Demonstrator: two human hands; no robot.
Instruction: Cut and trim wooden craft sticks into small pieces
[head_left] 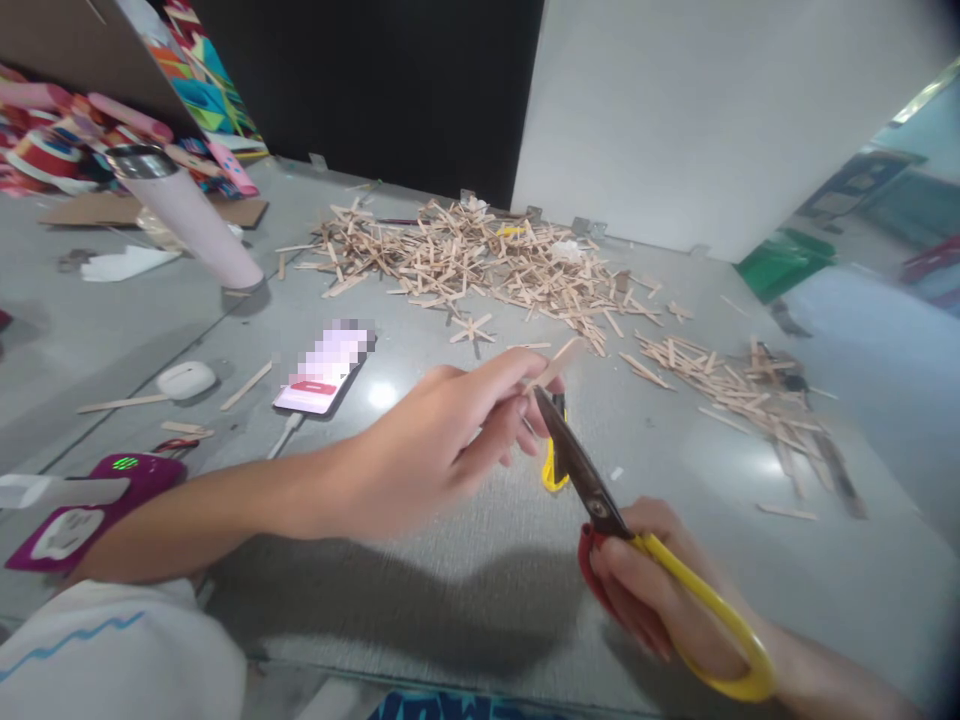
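A thin wooden stick [556,364] is pinched between the fingertips of my left hand [457,425], its free end pointing up and to the right. My right hand [667,590] grips a pair of scissors [598,508] with dark blades, one yellow handle and red on the other side. The blade tips are at the stick, right by my left fingertips. Whether they touch the wood I cannot tell. Behind my left fingers, a yellow-and-black tool [555,468] lies on the table, partly hidden.
A wide heap of wooden sticks [450,255] covers the back of the grey table [420,600]; a smaller pile [720,385] lies right. At left are a phone [328,370] on a cable, a white earbud case [186,380], a purple power strip [142,480] and a pink tumbler [191,220].
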